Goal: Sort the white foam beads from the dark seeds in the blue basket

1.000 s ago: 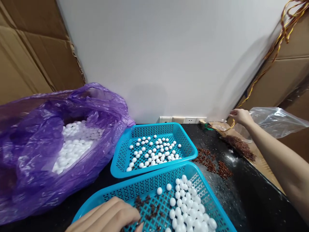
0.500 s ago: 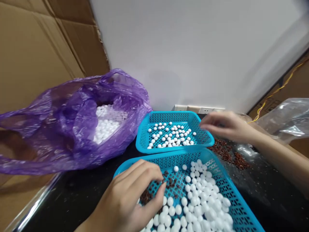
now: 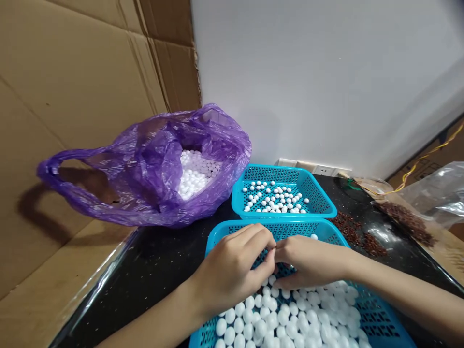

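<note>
My left hand and my right hand meet over the near blue plastic basket, fingertips touching or nearly so. Thumb and fingers of the left are pinched together; whatever is between them is too small or hidden. The right hand's fingers curl toward the left's tips, and their contents are hidden too. Beneath both hands lie many small white balls, heaped in the front and right of this basket. Behind it, a second blue basket contains a loose scatter of white balls.
At left slumps a purple plastic bag with white balls inside, against cardboard. Red-brown bits lie on the black tabletop at right, near clear plastic. A power strip and yellow wire are behind.
My right hand has moved from the far basket's right edge to the near basket, joining my left hand. The view has shifted, so the bag and baskets appear further right.
</note>
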`<state>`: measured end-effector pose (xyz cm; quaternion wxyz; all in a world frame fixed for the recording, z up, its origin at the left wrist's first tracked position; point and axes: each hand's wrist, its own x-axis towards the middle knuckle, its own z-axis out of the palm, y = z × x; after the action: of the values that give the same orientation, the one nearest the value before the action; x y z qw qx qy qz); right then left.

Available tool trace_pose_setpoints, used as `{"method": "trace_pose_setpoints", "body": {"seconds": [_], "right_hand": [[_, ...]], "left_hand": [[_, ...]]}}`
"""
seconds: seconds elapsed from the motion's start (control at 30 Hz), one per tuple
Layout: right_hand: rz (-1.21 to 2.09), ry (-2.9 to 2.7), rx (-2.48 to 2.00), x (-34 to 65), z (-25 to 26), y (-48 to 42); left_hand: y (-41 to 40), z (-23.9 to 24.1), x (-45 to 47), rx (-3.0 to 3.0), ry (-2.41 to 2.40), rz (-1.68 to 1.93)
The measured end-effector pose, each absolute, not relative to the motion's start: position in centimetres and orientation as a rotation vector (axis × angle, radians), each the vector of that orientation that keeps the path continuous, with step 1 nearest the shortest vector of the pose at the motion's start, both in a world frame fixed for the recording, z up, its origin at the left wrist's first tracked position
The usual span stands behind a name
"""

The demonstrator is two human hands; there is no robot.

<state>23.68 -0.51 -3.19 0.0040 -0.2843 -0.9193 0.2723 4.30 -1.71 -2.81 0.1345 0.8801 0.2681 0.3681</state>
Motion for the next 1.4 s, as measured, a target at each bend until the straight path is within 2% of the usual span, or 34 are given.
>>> {"method": "trace_pose_setpoints", "body": {"seconds": [0.3, 0.43, 0.77, 0.93, 1.4], "right_hand": [[1.034, -2.753, -0.891, 24.2, -3.4, 0.0], [1.112, -2.424, -0.965, 24.9, -2.8, 0.1], [1.431, -1.796, -0.785, 25.7, -3.7, 0.9], [1.524, -1.765, -0.721, 26.0, -4.1, 1.0], [1.532, -1.770, -0.745, 26.2, -4.2, 0.6]], "left_hand": [[-2.0, -3.0, 4.2, 2.501, 0.776, 1.103], [-2.1, -3.0, 4.1, 2.468, 0.791, 1.155], [-2.0, -3.3, 4.1, 2.435, 0.792, 1.175], [-1.7, -3.4, 4.1, 2.391, 0.760, 1.207], [-1.7, -3.4, 4.2, 2.410, 0.720, 1.158]]}}
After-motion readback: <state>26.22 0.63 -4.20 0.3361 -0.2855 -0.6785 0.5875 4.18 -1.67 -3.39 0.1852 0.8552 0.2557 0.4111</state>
